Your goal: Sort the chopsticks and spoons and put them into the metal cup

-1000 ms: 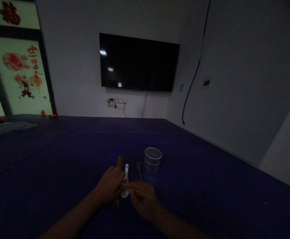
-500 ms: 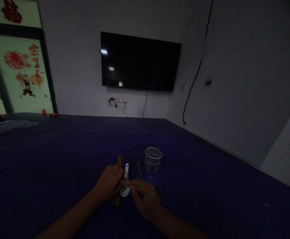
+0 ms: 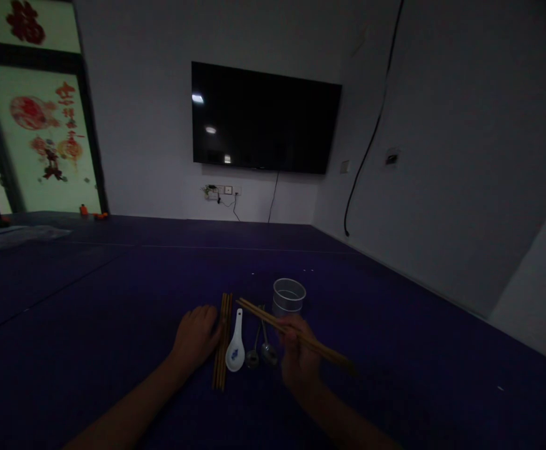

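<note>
My right hand (image 3: 300, 353) is closed around a pair of wooden chopsticks (image 3: 264, 317), raised at a slant above the mat in front of a clear, cup-like container (image 3: 288, 300). Palm down, my left hand (image 3: 197, 334) rests at the left side of a row of several wooden chopsticks (image 3: 221, 369); its fingers are loosely bent and seem to grip nothing. To the right of that row lies a white soup spoon (image 3: 235, 353) with a blue mark in its bowl. Two metal spoons (image 3: 253, 359) (image 3: 268, 354) lie beside it, their handles partly behind the held chopsticks.
The purple mat (image 3: 114, 300) reaches to the walls. A black television (image 3: 266, 119) hangs above sockets and cables (image 3: 226, 190). A dark cable (image 3: 371, 134) runs down the right wall. Small orange objects (image 3: 99, 216) lie by the glass door (image 3: 50, 137) at the left.
My right hand has moved right and up with the chopsticks, away from my left hand. The left has shifted slightly left off the chopstick row. The spoons now show.
</note>
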`<state>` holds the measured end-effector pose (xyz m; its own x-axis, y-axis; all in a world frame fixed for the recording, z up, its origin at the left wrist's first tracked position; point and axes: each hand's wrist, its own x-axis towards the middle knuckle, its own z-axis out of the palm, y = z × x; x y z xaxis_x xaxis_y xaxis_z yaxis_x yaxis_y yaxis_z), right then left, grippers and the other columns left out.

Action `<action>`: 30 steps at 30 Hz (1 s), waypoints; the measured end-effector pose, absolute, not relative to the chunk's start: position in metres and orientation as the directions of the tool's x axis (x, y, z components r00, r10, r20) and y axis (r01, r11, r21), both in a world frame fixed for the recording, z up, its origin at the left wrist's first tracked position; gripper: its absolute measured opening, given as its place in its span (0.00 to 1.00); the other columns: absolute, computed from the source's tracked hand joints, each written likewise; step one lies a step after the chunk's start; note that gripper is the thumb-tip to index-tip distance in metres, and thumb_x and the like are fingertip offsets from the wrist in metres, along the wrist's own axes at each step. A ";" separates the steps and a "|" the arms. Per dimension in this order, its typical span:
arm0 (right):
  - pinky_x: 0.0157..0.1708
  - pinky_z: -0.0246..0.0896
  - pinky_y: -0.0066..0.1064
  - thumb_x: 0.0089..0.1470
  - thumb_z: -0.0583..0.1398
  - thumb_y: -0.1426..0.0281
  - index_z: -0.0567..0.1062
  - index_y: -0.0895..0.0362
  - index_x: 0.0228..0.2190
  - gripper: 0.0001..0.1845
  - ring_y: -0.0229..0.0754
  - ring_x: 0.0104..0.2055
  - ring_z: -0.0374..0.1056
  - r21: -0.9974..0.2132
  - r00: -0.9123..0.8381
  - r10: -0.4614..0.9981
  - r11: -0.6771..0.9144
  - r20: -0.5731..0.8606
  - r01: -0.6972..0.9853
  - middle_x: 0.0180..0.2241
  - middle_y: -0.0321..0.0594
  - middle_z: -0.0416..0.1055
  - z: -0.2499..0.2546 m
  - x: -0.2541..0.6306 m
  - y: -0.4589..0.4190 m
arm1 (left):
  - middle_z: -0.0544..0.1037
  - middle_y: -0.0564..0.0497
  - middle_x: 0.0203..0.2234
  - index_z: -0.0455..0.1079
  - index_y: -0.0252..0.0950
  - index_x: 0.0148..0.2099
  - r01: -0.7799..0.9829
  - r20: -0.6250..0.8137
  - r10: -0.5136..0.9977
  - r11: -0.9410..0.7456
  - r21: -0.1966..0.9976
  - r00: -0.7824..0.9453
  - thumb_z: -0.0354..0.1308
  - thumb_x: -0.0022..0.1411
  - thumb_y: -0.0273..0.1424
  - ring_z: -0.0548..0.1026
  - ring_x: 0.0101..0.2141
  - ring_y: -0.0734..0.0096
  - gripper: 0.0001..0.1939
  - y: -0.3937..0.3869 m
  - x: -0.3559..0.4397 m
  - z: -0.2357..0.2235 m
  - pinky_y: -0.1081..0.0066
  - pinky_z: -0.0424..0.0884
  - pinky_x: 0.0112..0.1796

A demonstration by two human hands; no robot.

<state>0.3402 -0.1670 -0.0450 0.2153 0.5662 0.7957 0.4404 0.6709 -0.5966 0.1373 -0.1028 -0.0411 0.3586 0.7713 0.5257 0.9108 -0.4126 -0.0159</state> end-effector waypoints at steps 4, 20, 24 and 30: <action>0.29 0.58 0.34 0.58 0.45 0.48 0.70 0.54 0.30 0.26 0.44 0.30 0.63 -0.544 0.368 0.401 0.645 0.839 0.537 0.27 0.40 0.66 -0.028 0.360 -0.156 | 0.75 0.46 0.28 0.66 0.35 0.30 0.912 0.456 0.811 -0.411 -0.004 0.367 0.43 0.65 0.33 0.73 0.30 0.62 0.15 -0.102 0.138 -0.044 0.66 0.63 0.32; 0.29 0.55 0.34 0.59 0.40 0.48 0.73 0.58 0.29 0.33 0.49 0.30 0.69 -0.706 0.499 0.582 0.195 0.642 0.681 0.27 0.46 0.74 -0.004 0.403 -0.122 | 0.76 0.47 0.27 0.66 0.36 0.28 0.908 0.357 0.853 -0.418 0.031 0.380 0.43 0.65 0.33 0.74 0.30 0.65 0.17 -0.102 0.138 -0.043 0.69 0.61 0.30; 0.28 0.55 0.33 0.59 0.41 0.49 0.73 0.58 0.27 0.32 0.48 0.29 0.69 -0.707 0.455 0.658 0.170 0.600 0.687 0.26 0.47 0.74 -0.005 0.405 -0.112 | 0.76 0.47 0.28 0.66 0.36 0.29 0.904 0.376 0.848 -0.424 0.056 0.374 0.43 0.65 0.33 0.74 0.29 0.65 0.16 -0.102 0.139 -0.044 0.69 0.61 0.30; 0.32 0.56 0.36 0.59 0.40 0.50 0.72 0.58 0.24 0.33 0.50 0.32 0.68 -0.619 0.385 0.642 0.180 0.663 0.764 0.26 0.49 0.72 -0.006 0.412 -0.102 | 0.77 0.46 0.28 0.67 0.36 0.29 0.905 0.362 0.852 -0.423 0.053 0.377 0.43 0.66 0.34 0.74 0.30 0.64 0.16 -0.103 0.140 -0.044 0.68 0.61 0.30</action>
